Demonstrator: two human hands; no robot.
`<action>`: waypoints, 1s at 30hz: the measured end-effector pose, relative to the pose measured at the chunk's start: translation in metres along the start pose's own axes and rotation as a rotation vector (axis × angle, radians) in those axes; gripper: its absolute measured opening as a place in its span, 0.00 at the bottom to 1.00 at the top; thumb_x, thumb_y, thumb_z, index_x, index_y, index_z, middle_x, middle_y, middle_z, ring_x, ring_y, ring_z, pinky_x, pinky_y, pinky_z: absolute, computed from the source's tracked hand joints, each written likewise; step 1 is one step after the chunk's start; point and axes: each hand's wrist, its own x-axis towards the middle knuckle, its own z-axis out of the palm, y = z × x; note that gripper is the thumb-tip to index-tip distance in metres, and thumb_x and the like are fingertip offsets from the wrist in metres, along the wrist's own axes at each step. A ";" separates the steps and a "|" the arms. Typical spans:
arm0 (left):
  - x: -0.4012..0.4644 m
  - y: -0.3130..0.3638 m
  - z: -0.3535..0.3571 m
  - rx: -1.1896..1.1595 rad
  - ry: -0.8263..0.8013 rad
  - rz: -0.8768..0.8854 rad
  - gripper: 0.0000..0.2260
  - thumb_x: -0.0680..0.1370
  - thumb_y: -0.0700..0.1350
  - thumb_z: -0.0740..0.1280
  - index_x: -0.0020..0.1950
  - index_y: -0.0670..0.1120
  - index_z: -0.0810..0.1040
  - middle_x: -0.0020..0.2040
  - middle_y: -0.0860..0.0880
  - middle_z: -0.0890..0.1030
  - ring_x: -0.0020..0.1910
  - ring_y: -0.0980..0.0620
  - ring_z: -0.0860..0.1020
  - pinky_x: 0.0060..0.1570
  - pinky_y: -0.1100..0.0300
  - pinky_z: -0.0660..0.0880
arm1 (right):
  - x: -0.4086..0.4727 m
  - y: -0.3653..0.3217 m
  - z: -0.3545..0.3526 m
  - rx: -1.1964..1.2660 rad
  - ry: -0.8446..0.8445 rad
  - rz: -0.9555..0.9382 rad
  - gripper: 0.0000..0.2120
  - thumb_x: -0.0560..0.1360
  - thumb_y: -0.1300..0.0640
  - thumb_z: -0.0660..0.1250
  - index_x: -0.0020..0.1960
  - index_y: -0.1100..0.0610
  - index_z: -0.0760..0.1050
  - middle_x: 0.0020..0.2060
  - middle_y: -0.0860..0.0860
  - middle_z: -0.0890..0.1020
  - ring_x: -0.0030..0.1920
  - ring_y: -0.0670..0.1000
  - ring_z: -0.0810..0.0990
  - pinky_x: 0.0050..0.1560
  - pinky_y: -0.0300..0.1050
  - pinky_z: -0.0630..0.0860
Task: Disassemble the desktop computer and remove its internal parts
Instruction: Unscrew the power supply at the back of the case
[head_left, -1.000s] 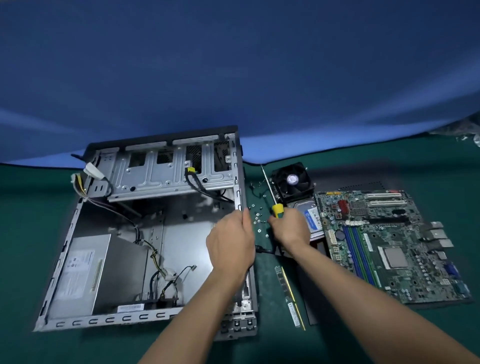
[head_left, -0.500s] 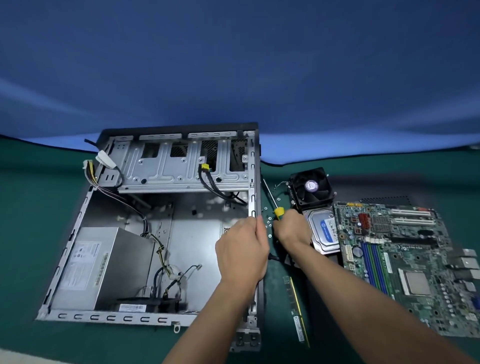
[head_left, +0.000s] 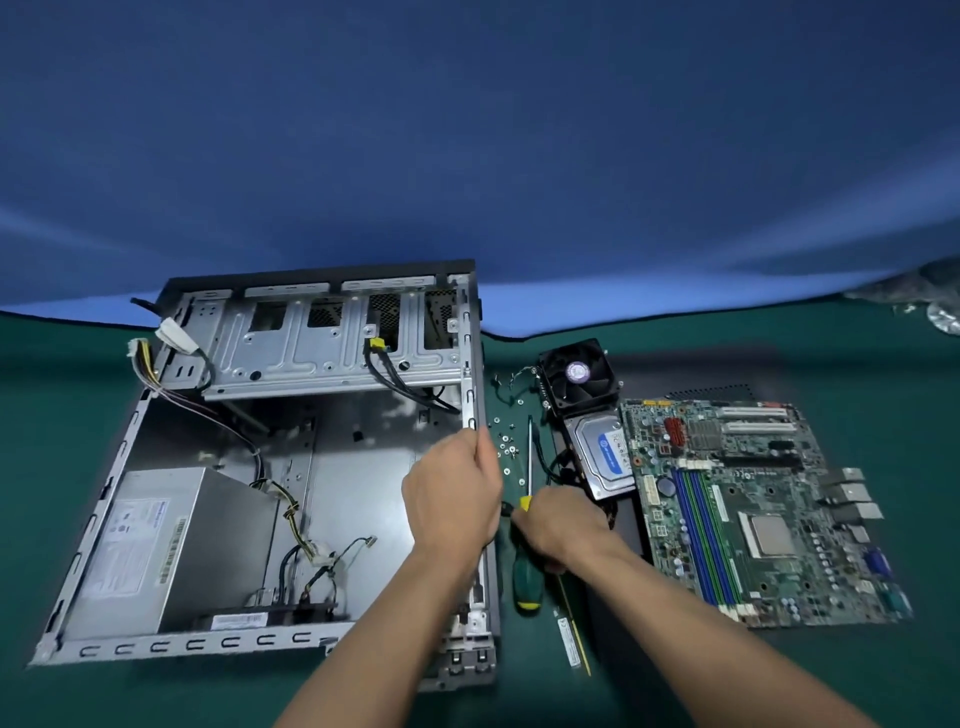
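Note:
The open desktop case (head_left: 470, 364) lies flat on the green table, with the grey power supply (head_left: 156, 545) and loose cables (head_left: 291, 514) still inside. My left hand (head_left: 452, 493) grips the top edge of the case's right wall. Just right of that wall, my right hand (head_left: 561, 525) curls round the screwdriver (head_left: 527, 577). Its green and yellow handle sticks out toward me, and its shaft points away. The removed motherboard (head_left: 753, 493), hard drive (head_left: 602, 452) and cooler fan (head_left: 576, 374) lie to the right of the case.
Several small screws (head_left: 506, 447) are scattered on the table between the case and the hard drive. A memory stick (head_left: 571, 639) lies near the front under my right forearm. A blue cloth backdrop (head_left: 467, 156) hangs behind the table.
My right hand has drawn the screwdriver back toward me, so the green handle now shows below the hand. My left hand stays on the case wall.

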 end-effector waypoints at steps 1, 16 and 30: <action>0.000 -0.001 0.001 -0.001 0.008 0.009 0.22 0.80 0.48 0.57 0.27 0.50 0.56 0.24 0.55 0.62 0.24 0.56 0.61 0.28 0.57 0.53 | 0.001 0.001 0.005 -0.041 -0.035 0.015 0.19 0.81 0.49 0.55 0.58 0.62 0.76 0.56 0.56 0.80 0.49 0.55 0.80 0.53 0.46 0.76; -0.009 -0.021 -0.027 -0.037 -0.143 0.332 0.16 0.82 0.50 0.54 0.34 0.51 0.60 0.30 0.54 0.68 0.28 0.56 0.66 0.27 0.62 0.56 | -0.061 -0.008 -0.016 0.155 0.335 -0.032 0.17 0.78 0.51 0.59 0.33 0.55 0.68 0.31 0.50 0.75 0.38 0.55 0.77 0.38 0.44 0.71; -0.051 -0.203 -0.165 0.074 -0.165 0.595 0.13 0.76 0.51 0.59 0.55 0.48 0.77 0.52 0.54 0.74 0.53 0.54 0.70 0.51 0.61 0.68 | -0.163 -0.187 0.056 0.219 0.414 -0.451 0.12 0.77 0.51 0.55 0.55 0.50 0.75 0.50 0.49 0.82 0.50 0.53 0.77 0.44 0.45 0.70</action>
